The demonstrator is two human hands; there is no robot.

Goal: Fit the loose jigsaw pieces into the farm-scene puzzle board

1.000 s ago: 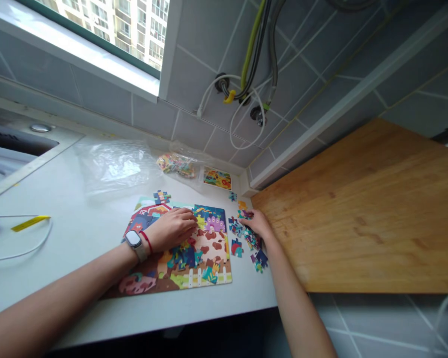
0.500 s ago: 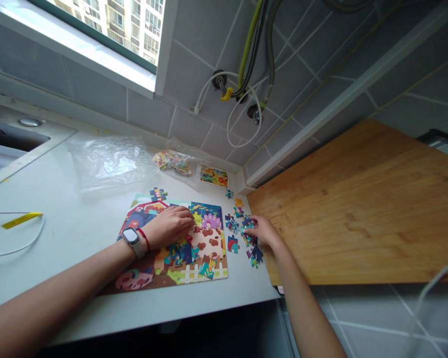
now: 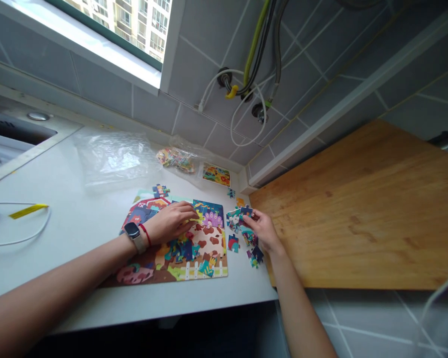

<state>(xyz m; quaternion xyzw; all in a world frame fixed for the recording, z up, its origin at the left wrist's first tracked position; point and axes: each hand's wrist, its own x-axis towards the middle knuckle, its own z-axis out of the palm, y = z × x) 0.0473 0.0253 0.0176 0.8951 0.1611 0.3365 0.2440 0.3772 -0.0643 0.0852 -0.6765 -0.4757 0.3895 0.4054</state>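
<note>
My left hand (image 3: 176, 219), with a watch and a red cord at its wrist, lies over a colourful farm jigsaw puzzle (image 3: 209, 236), fingers loosely bent and resting on it. What is under its palm is hidden. Between the thumb and fingers of my right hand (image 3: 264, 229) is a dark blue puzzle piece (image 3: 246, 213), lifted above several loose pieces at the puzzle's right. Among these are a piece with a red shape (image 3: 233, 243) and a dark piece (image 3: 257, 254). A teal and yellow piece (image 3: 208, 267) lies loose on the puzzle's lower part.
Behind the puzzle are a clear plastic bag (image 3: 114, 156), a bag of more pieces (image 3: 176, 160) and a small picture card (image 3: 216, 174). A wooden board (image 3: 358, 209) borders the right side. White cable (image 3: 41, 229) lies at left, near a sink (image 3: 18, 132).
My right hand has risen slightly from the loose pieces and now pinches a dark blue piece. My left hand stays on the puzzle. The view has shifted a little.
</note>
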